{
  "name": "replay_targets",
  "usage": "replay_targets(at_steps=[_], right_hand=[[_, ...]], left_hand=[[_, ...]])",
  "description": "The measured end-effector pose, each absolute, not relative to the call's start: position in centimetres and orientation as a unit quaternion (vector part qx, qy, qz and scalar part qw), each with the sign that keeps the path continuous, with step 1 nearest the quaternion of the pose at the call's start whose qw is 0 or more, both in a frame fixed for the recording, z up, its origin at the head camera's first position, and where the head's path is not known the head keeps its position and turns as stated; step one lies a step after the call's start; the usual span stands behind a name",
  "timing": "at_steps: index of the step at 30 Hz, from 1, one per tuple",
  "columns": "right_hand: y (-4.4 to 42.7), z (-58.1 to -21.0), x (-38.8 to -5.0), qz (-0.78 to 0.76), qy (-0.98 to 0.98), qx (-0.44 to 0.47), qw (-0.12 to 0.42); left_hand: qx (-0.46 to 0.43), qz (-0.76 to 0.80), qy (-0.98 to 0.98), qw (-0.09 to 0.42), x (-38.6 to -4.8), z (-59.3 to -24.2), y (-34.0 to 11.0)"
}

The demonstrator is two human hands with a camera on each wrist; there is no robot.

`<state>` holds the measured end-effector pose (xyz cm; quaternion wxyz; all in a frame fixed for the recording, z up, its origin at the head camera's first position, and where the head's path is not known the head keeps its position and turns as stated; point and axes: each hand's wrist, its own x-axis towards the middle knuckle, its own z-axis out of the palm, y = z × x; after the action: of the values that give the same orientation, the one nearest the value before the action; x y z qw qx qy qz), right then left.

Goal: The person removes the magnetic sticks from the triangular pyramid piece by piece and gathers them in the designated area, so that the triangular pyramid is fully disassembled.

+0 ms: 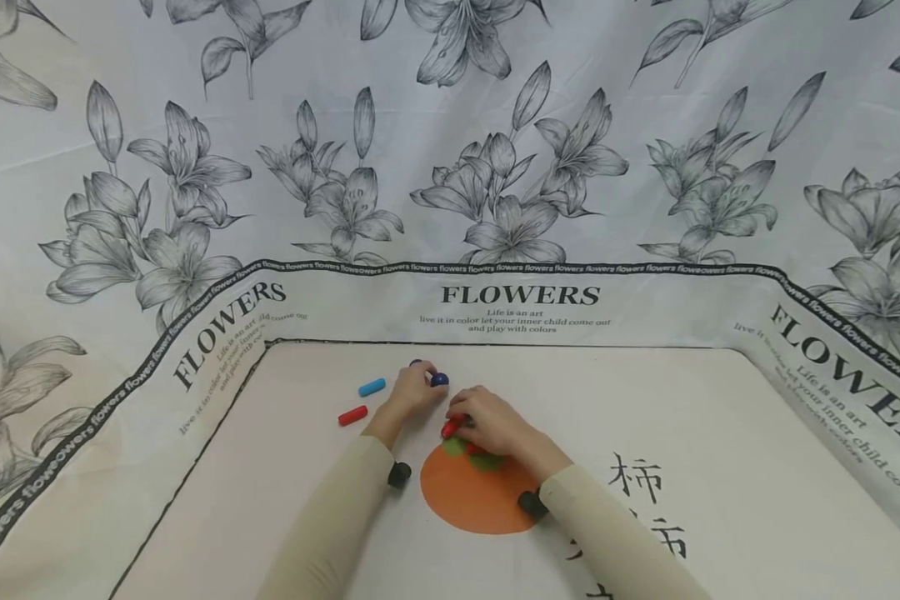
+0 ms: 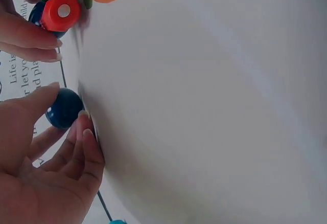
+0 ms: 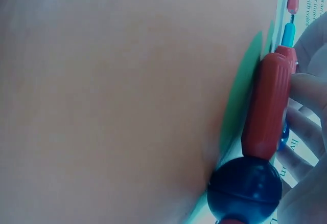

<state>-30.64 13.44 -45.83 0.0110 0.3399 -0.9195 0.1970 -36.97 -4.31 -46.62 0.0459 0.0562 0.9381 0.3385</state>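
Note:
My left hand (image 1: 408,392) pinches a dark blue ball (image 1: 439,379) between thumb and fingertips, close above the mat; the ball (image 2: 64,108) shows fully in the left wrist view. Just right of it, my right hand (image 1: 491,421) grips a red rod (image 1: 453,427). In the right wrist view, a ribbed red rod (image 3: 266,106) joins another dark blue ball (image 3: 245,191), with more red below that ball. A second red piece (image 3: 287,54) sits behind the ribbed rod. My right palm hides part of these pieces in the head view.
A light blue rod (image 1: 372,387) and a red rod (image 1: 352,415) lie left of my left hand. Behind that hand, a dark blue piece (image 1: 416,362) is partly hidden. The pale mat bears a printed orange fruit (image 1: 476,500) and dark characters (image 1: 636,477). Flowered cloth (image 1: 510,208) rises behind.

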Motion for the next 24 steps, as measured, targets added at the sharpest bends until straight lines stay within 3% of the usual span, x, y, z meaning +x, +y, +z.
replay_targets(at_steps=[11,24], right_hand=[[14.7,-44.4,-30.1,0.253,-0.936,0.244,0.000],[14.4,-45.7,-31.5,0.293,-0.943,0.157,0.001]], left_hand=[[0.095,0.324,0.938,0.083,-35.6,-46.1,-6.3],[0.187,0.312,0.920,0.144,-31.7,-45.8,-7.5]])
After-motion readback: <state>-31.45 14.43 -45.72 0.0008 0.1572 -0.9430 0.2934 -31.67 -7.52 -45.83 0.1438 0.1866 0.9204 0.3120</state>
